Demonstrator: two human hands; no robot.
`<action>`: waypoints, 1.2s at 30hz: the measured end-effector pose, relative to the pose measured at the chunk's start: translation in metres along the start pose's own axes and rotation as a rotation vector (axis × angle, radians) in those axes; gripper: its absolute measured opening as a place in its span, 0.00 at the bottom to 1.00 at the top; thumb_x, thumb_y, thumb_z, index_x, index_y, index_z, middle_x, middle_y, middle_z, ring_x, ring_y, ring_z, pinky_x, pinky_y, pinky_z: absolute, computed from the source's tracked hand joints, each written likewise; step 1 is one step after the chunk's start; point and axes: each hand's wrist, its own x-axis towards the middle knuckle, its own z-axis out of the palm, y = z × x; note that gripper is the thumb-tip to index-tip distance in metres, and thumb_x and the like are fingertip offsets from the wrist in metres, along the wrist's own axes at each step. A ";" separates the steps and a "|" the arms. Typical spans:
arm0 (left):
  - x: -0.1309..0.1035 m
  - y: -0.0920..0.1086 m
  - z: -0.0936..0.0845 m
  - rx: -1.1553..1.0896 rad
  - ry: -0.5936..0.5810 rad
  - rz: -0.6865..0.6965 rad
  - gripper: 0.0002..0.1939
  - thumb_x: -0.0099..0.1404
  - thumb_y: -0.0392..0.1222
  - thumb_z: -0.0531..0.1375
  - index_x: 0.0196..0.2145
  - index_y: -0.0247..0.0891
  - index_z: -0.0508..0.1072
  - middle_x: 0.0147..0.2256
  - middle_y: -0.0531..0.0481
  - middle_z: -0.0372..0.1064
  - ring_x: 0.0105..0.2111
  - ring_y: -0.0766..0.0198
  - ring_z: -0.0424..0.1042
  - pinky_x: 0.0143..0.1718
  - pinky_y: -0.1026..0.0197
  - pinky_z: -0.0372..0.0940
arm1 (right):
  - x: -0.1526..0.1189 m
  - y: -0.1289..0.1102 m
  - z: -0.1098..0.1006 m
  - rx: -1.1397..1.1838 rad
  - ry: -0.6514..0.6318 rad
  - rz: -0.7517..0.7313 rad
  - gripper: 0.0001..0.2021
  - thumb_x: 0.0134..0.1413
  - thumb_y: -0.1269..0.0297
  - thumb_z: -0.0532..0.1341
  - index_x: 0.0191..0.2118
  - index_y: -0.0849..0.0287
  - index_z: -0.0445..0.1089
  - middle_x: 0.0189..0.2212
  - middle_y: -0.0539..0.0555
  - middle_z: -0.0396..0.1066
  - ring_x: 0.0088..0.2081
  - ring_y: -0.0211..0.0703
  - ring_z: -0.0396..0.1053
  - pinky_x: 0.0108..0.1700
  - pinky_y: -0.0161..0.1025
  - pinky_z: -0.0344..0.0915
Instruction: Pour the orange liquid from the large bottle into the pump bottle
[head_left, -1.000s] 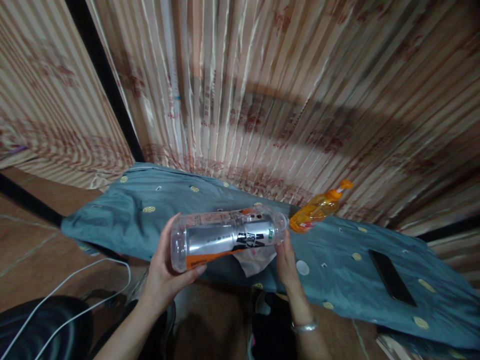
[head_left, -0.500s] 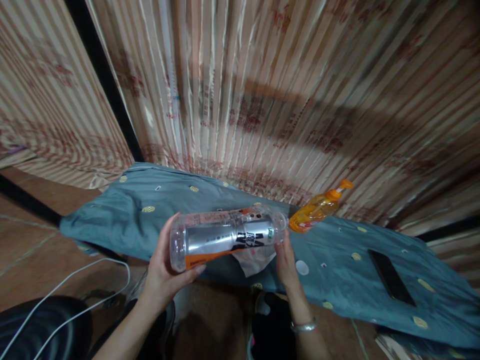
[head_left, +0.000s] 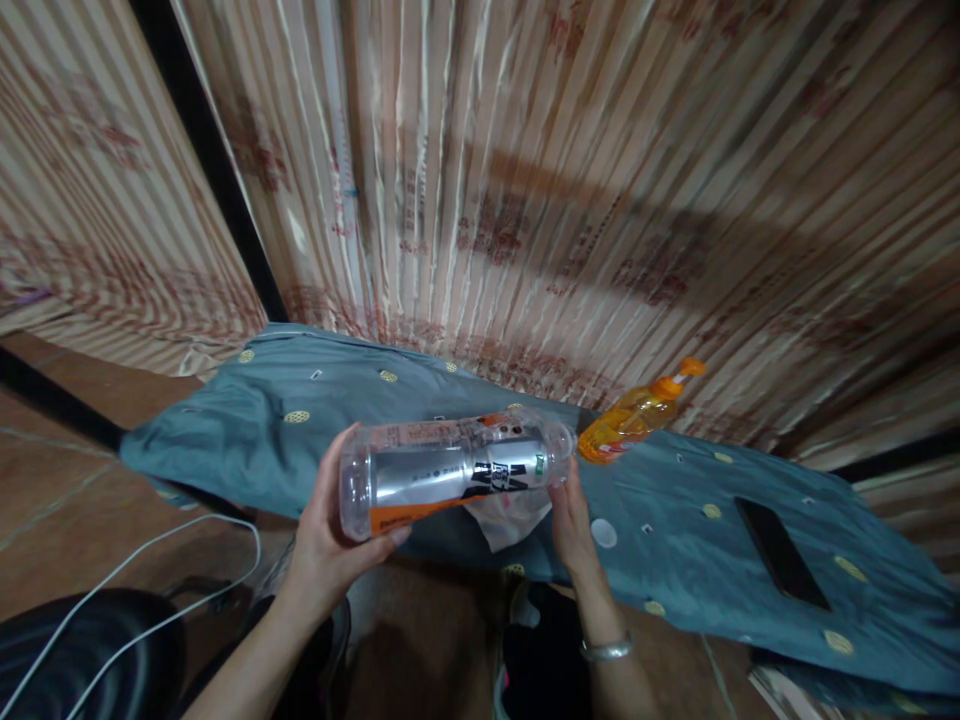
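Observation:
A clear plastic bottle (head_left: 450, 470) with a silver and orange label lies sideways between my two hands. My left hand (head_left: 337, 520) is wrapped round its base, thumb underneath along the near side. At the neck end, my right hand (head_left: 570, 510) grips the bottle, its fingers partly hidden behind it. Below the bottle a whitish sheet (head_left: 510, 520), perhaps tissue or a wrapper, rests on the blue-green cloth (head_left: 345, 390). Just beyond my right hand stands an orange pump bottle (head_left: 626, 420) of yellow-orange liquid. A small white disc (head_left: 604, 533) lies beside my right wrist.
A black phone (head_left: 780, 552) lies on the cloth at the right. Striped curtains (head_left: 480, 200) hang behind, with a black post (head_left: 214, 160) at the left. A white cable (head_left: 172, 535) loops over a dark round object (head_left: 90, 650) at lower left.
The bottle has turned very slightly about its long axis, shifting the label's lettering. Both hands keep their places on it.

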 end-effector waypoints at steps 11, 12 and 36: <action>0.000 0.004 0.001 0.001 -0.001 -0.023 0.55 0.49 0.52 0.77 0.70 0.44 0.61 0.65 0.39 0.68 0.65 0.42 0.70 0.68 0.41 0.60 | 0.000 0.000 0.000 -0.018 0.003 -0.009 0.40 0.70 0.36 0.51 0.76 0.59 0.52 0.68 0.65 0.68 0.70 0.61 0.63 0.69 0.55 0.60; 0.000 0.005 0.001 0.004 0.001 -0.022 0.55 0.49 0.52 0.77 0.70 0.44 0.61 0.65 0.39 0.68 0.64 0.42 0.70 0.68 0.41 0.60 | 0.000 0.000 0.000 -0.017 0.002 -0.010 0.40 0.70 0.36 0.51 0.76 0.59 0.53 0.67 0.65 0.68 0.70 0.61 0.63 0.69 0.56 0.60; 0.001 0.008 0.004 -0.017 0.058 -0.052 0.52 0.45 0.49 0.77 0.64 0.39 0.63 0.58 0.39 0.73 0.57 0.44 0.76 0.56 0.48 0.73 | 0.001 0.001 0.000 -0.023 0.012 -0.035 0.38 0.71 0.37 0.50 0.73 0.60 0.57 0.62 0.65 0.73 0.71 0.59 0.62 0.71 0.56 0.57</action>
